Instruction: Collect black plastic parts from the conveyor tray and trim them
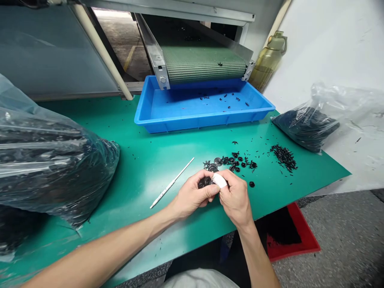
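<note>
Apparently partway through, I curl my left hand (193,193) round black parts (205,183) over the green table (132,192) (what my right hand (236,197) pinches, I can't tell), with one pile (284,157) gathered rightward and loose pieces (232,161) remaining ahead.

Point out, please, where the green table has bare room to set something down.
The widest mostly bare patch lies between the large bag on the left and the white stick; another lies between that stick and the blue tray. It is crowded around the left hand and right hand, among the black parts beyond them, and at the small black pile.
</note>
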A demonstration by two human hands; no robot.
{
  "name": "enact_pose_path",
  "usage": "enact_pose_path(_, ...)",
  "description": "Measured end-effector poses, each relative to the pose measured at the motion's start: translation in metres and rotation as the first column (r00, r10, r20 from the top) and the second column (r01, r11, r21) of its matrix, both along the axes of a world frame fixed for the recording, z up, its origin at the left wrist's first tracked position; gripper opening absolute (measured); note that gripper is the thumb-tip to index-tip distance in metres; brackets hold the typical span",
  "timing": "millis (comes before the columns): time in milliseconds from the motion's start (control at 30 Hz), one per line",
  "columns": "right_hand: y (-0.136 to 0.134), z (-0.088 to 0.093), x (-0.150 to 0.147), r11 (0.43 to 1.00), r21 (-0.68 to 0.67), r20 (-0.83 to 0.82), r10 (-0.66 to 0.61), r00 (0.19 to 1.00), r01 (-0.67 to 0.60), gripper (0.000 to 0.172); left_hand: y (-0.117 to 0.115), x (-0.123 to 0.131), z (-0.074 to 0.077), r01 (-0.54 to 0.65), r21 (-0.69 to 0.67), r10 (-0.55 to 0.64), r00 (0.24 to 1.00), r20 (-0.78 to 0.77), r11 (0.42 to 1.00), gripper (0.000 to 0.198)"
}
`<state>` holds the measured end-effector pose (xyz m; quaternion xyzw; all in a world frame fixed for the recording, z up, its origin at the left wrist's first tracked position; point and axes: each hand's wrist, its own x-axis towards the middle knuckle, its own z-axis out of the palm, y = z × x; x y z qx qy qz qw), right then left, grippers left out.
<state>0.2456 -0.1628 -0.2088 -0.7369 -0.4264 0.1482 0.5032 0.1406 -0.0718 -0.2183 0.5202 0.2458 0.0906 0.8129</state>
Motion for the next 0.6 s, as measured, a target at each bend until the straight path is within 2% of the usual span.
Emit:
enact_pose_path(200, -0.006, 0.002, 0.006, 0.996, -0.062, -0.244, 0.043, 0.969, -0.059, 0.018, 0.005, 0.002, -0.001, 0.015, -0.021, -0.014, 1.000, 0.020, 1.000, 0.038)
enact_pose_path(367, -0.014, -0.006, 0.007, 0.994, 0.037, -0.521, 0.107, 0.847, -0.103, 0.018, 0.008, 0.004, 0.001, -0.039, -0.051, 0.039, 0.999, 0.004, 0.998, 0.034)
enact_pose_path(467, -0.019, -0.008, 0.012, 0.982, 0.066, -0.548, 0.182, 0.816, -0.175, 0.017, 0.008, 0.003, 0.001, 0.010, -0.019, -0.010, 1.000, -0.010, 1.000, 0.032)
enact_pose_path(600, -0.025, -0.006, 0.023, 0.956, -0.008, -0.552, 0.240, 0.799, -0.293, 0.020, 0.008, 0.002, 0.003, 0.099, 0.025, -0.099, 0.995, -0.002, 0.995, 0.030)
